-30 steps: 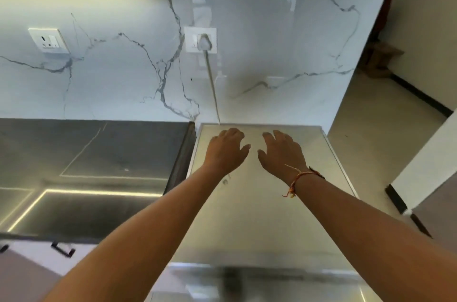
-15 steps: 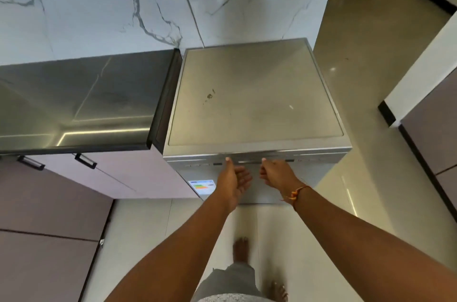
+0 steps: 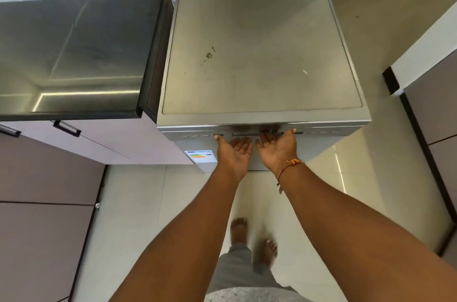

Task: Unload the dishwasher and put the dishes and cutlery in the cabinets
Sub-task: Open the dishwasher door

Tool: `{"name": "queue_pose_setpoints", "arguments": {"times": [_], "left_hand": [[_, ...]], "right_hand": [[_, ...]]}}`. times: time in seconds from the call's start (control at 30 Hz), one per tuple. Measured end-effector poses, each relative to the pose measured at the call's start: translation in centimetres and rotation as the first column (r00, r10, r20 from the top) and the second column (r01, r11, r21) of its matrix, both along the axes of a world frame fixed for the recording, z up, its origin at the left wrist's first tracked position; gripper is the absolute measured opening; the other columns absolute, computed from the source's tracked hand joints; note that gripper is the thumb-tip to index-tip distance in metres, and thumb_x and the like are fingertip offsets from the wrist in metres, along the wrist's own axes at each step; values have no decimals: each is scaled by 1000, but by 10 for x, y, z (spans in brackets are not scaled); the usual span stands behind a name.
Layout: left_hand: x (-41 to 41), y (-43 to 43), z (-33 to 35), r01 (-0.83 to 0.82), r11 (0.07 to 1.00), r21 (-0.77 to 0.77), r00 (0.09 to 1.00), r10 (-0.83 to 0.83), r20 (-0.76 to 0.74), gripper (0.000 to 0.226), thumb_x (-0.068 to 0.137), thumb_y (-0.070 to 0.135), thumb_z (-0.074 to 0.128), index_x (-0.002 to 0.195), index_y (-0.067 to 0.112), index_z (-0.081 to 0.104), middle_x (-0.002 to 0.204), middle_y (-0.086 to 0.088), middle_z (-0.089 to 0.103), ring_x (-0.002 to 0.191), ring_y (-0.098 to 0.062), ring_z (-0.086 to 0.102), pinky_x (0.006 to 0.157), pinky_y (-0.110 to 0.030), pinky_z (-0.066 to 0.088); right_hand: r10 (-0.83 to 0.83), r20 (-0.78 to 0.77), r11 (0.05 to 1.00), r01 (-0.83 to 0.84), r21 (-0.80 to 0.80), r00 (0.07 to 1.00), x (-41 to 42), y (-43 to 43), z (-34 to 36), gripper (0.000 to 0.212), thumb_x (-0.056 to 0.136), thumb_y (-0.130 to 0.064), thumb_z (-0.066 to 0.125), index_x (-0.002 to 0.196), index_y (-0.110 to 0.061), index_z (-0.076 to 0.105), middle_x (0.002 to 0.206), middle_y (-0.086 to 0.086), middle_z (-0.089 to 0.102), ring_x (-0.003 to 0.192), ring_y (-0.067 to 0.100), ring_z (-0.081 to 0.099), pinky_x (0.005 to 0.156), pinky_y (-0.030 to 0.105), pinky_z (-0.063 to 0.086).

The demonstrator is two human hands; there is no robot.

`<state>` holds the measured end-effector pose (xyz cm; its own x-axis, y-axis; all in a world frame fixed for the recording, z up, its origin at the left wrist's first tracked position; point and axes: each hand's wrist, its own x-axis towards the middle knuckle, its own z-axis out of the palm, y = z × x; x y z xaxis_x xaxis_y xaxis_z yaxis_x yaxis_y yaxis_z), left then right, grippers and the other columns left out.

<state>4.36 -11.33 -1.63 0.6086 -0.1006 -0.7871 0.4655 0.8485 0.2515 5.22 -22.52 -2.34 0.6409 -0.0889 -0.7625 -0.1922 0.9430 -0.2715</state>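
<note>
Both hands, flat on the lid a second ago, are now down at the front edge of the dishwasher (image 3: 259,54), turned more palm-up than at the half-second mark. Dishwasher: steel-grey, against the marble wall, right of the dark worktop (image 3: 74,54); door closed. Right hand (image 3: 278,150): palm up, fingers (image 3: 264,140) together, tips hooked up into the recessed handle (image 3: 244,134), thumb out to the right along the control strip (image 3: 197,136). Left hand (image 3: 232,155): palm up, fingers bent side by side just under the handle, thumb tip touching the control strip; whether it grips the handle cannot be told. Both forearms extended, nearly parallel. Orange thread (image 3: 293,162) tied round the right wrist. Energy label (image 3: 201,155) on the door front, left of the left hand: coloured bars, writing too small to read. Button markings on the strip not legible. Pale cabinets (image 3: 49,178) with black pulls below the worktop; bare feet (image 3: 238,230) on the tiled floor (image 3: 128,215).
</note>
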Motion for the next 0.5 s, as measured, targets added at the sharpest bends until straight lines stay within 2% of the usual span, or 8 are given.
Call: {"name": "queue_pose_setpoints", "arguments": {"times": [0.27,0.43,0.5], "left_hand": [[16,0,-9,-24,998,-55,998,27,53,76,94,64,41,138,3,44,132,-19,56,119,-33,57,104,-42,45],[18,-2,-15,-20,995,-100,996,29,81,75,89,68,47,133,7,52,133,-16,58,122,-30,56,106,-42,45],[18,-1,-16,-11,995,-94,996,18,83,77,86,71,49,132,10,53,132,-14,58,120,-28,57,102,-41,48]], "right_hand": [[-74,15,997,74,19,997,11,8,-9,55,94,-59,51,129,-17,58,129,13,61,116,30,60,106,49,43],[-76,27,997,76,19,997,10,9,-18,65,88,-63,58,131,-14,59,131,13,62,117,29,62,104,46,48],[-55,32,999,54,3,998,10,8,-19,69,87,-65,58,131,-13,59,131,12,63,117,28,63,99,42,52]]}}
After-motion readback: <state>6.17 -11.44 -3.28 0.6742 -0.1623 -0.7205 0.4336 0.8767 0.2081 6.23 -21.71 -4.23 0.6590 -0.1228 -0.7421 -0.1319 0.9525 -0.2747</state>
